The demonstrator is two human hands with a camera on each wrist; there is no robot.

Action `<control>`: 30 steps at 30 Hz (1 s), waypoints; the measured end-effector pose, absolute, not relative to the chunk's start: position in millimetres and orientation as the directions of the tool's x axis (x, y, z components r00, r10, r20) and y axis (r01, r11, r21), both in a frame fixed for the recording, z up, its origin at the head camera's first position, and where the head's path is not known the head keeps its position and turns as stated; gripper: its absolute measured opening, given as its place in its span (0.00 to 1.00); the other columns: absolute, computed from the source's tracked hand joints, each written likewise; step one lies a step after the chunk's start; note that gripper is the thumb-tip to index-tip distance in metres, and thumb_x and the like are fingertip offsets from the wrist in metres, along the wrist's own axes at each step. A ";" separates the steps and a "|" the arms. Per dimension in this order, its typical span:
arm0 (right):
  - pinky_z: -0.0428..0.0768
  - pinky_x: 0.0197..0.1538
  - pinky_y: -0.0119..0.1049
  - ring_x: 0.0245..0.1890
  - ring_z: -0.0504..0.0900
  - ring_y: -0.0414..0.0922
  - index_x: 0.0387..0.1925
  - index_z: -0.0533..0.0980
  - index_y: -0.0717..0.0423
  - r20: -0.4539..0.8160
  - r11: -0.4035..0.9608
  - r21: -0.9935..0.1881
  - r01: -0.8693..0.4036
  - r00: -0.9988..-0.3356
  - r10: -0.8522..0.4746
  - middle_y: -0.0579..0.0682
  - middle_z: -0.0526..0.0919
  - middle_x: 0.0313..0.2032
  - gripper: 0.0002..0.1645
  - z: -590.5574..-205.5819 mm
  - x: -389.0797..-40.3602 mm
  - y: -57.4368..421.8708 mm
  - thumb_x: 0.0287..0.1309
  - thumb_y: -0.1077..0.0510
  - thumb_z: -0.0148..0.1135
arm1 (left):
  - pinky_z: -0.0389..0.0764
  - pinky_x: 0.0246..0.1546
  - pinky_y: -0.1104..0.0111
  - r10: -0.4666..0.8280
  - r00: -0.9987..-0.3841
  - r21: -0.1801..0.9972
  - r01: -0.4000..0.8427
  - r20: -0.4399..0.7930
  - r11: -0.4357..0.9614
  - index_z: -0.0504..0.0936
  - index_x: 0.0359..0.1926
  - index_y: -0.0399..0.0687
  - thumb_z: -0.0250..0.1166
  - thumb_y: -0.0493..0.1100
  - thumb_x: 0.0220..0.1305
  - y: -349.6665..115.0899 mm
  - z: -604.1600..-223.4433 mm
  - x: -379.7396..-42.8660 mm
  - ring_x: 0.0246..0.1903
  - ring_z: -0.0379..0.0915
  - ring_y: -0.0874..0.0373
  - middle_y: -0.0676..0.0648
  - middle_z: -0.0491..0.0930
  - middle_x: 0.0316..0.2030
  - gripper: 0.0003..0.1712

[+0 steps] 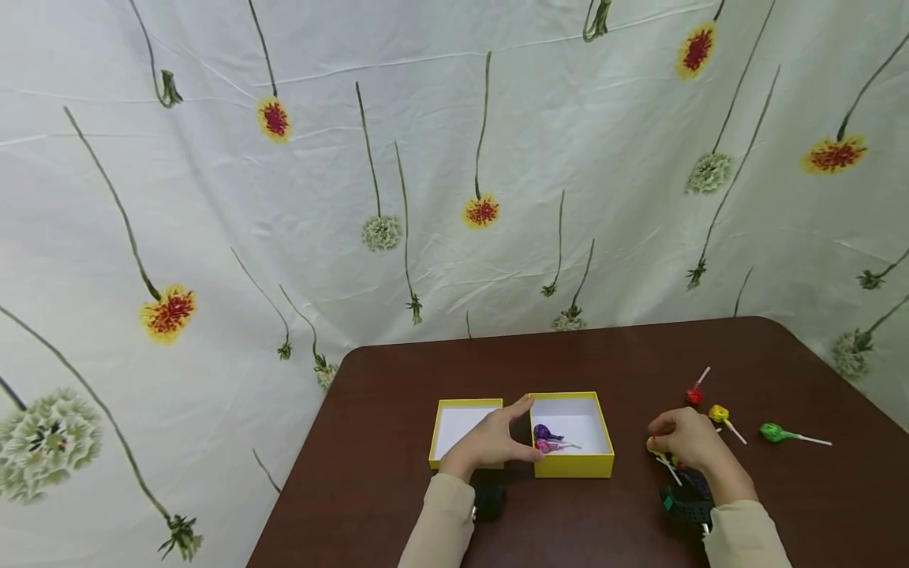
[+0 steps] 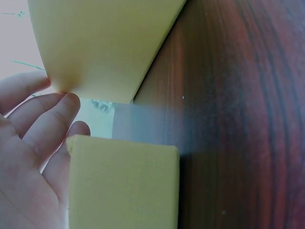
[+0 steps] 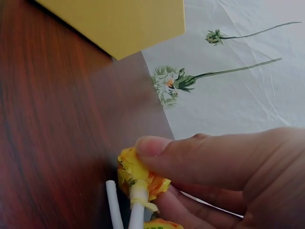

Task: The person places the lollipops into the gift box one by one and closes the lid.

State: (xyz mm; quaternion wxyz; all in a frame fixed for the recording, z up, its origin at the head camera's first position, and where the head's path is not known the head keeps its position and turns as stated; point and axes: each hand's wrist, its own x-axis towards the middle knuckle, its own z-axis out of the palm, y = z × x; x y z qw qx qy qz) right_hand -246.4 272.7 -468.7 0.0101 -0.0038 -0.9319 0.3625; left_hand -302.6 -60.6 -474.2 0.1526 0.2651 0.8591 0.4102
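Observation:
My left hand (image 1: 490, 442) holds the left side of a yellow box (image 1: 574, 467) with a white inside, its thumb at the near corner and its fingers at the far one. Inside lie a purple lollipop (image 1: 544, 432) and a pink lollipop (image 1: 547, 446). In the right wrist view, a lollipop in yellow and orange wrapping (image 3: 136, 167) is pinched between the thumb and fingers of my right hand (image 1: 692, 439). Its white stick points toward me, with another white stick (image 3: 113, 202) alongside. A second yellow-orange wrapper (image 3: 163, 224) shows partly below it.
A shallow yellow lid (image 1: 465, 426) lies left of the box, partly behind my left hand. Red (image 1: 694, 394), yellow (image 1: 719, 413) and green (image 1: 772, 431) lollipops lie beyond and right of my right hand on the brown table (image 1: 568, 528). A flowered cloth (image 1: 319, 197) hangs behind.

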 end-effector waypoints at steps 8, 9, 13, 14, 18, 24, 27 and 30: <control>0.79 0.31 0.38 0.31 0.82 0.45 0.37 0.84 0.67 0.013 0.727 -0.686 0.003 -1.000 0.016 0.57 0.88 0.34 0.10 -467.4 -245.2 270.8 0.53 0.64 0.72 | 0.58 0.75 0.48 0.581 -0.812 0.795 0.319 -0.051 0.516 0.59 0.78 0.53 0.76 0.53 0.51 -61.0 -474.1 -301.7 0.78 0.50 0.51 0.54 0.54 0.78 0.56; 0.79 0.31 0.38 0.30 0.82 0.44 0.37 0.84 0.67 0.013 0.724 -0.690 0.003 -1.000 0.016 0.57 0.88 0.34 0.09 -467.4 -245.1 270.7 0.53 0.64 0.72 | 0.58 0.75 0.48 0.581 -0.813 0.797 0.317 -0.051 0.514 0.59 0.78 0.53 0.76 0.53 0.51 -61.0 -474.2 -301.9 0.78 0.50 0.51 0.54 0.54 0.78 0.55; 0.78 0.29 0.37 0.29 0.80 0.43 0.36 0.85 0.65 0.019 0.710 -0.704 0.006 -0.999 0.028 0.57 0.88 0.34 0.08 -467.3 -245.3 269.7 0.55 0.63 0.71 | 0.59 0.74 0.48 0.576 -0.816 0.795 0.318 -0.049 0.517 0.59 0.77 0.54 0.76 0.53 0.51 -61.0 -474.3 -302.4 0.77 0.51 0.51 0.54 0.54 0.78 0.55; 0.77 0.27 0.37 0.28 0.79 0.44 0.36 0.85 0.65 0.016 0.703 -0.711 0.011 -0.999 0.032 0.57 0.88 0.34 0.08 -467.1 -245.6 269.2 0.56 0.63 0.71 | 0.59 0.74 0.48 0.576 -0.816 0.793 0.319 -0.049 0.519 0.59 0.77 0.54 0.76 0.53 0.51 -60.9 -474.2 -302.4 0.77 0.51 0.51 0.54 0.55 0.78 0.55; 0.80 0.29 0.38 0.31 0.81 0.46 0.37 0.86 0.63 0.026 0.695 -0.719 0.006 -0.999 0.036 0.61 0.88 0.39 0.09 -465.9 -246.6 267.1 0.57 0.61 0.71 | 0.60 0.74 0.47 0.576 -0.816 0.790 0.325 -0.043 0.519 0.60 0.77 0.53 0.76 0.53 0.51 -60.3 -473.7 -301.6 0.77 0.52 0.50 0.53 0.55 0.78 0.55; 0.86 0.38 0.41 0.43 0.84 0.55 0.40 0.86 0.63 0.086 0.692 -0.719 -0.061 -0.996 0.003 0.64 0.86 0.45 0.10 -461.9 -248.7 262.8 0.59 0.60 0.70 | 0.60 0.74 0.47 0.575 -0.817 0.790 0.322 -0.047 0.522 0.60 0.77 0.53 0.76 0.53 0.52 -60.3 -473.4 -301.1 0.77 0.52 0.50 0.53 0.55 0.78 0.55; 0.86 0.39 0.40 0.45 0.84 0.56 0.41 0.87 0.62 0.109 0.687 -0.722 -0.084 -0.994 -0.008 0.63 0.87 0.45 0.10 -458.3 -249.7 259.7 0.60 0.61 0.69 | 0.60 0.74 0.47 0.572 -0.819 0.789 0.319 -0.049 0.524 0.59 0.77 0.53 0.76 0.53 0.51 -60.3 -473.5 -301.0 0.77 0.52 0.50 0.53 0.55 0.78 0.55; 0.87 0.40 0.40 0.44 0.84 0.55 0.41 0.87 0.62 0.123 0.683 -0.723 -0.104 -0.992 -0.021 0.62 0.87 0.45 0.10 -452.8 -250.7 255.3 0.59 0.61 0.69 | 0.60 0.74 0.47 0.573 -0.818 0.790 0.320 -0.049 0.523 0.59 0.77 0.53 0.76 0.53 0.51 -60.7 -473.4 -300.9 0.77 0.52 0.50 0.53 0.55 0.78 0.55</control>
